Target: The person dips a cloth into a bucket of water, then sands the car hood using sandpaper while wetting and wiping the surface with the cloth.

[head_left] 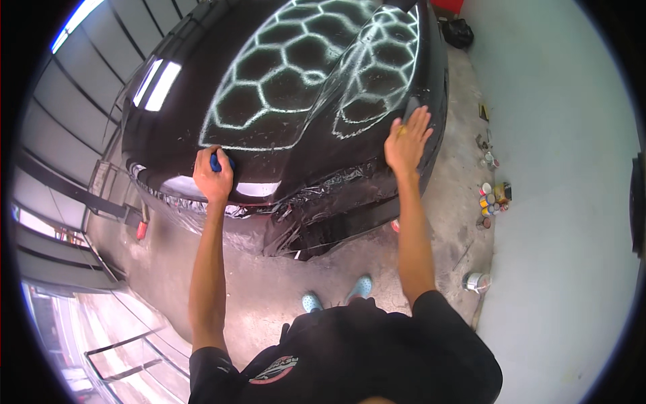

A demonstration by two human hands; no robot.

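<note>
A glossy black car hood (178, 121) carries a white, soft-edged hexagon pattern (269, 110) inside curved white outlines. My left hand (212, 176) is closed around a small rounded blue object (221, 160), pressed to the hood by the pattern's lower left corner; its exact kind is hidden by the fingers. On the other side, my right hand (406, 143) lies flat with fingers stretched out. A grey flat piece (412, 106) shows past its fingertips, and a bit of yellow (403, 128) shows by the thumb. What lies beneath the palm is hidden.
Crumpled clear plastic sheeting (235, 237) covers the car's front end. Paint cans (487, 199) and a larger tin (476, 282) stand along the pale wall (552, 202) at right. A black bag (457, 32) sits at the far right. A red-ended metal stand (141, 229) is at left.
</note>
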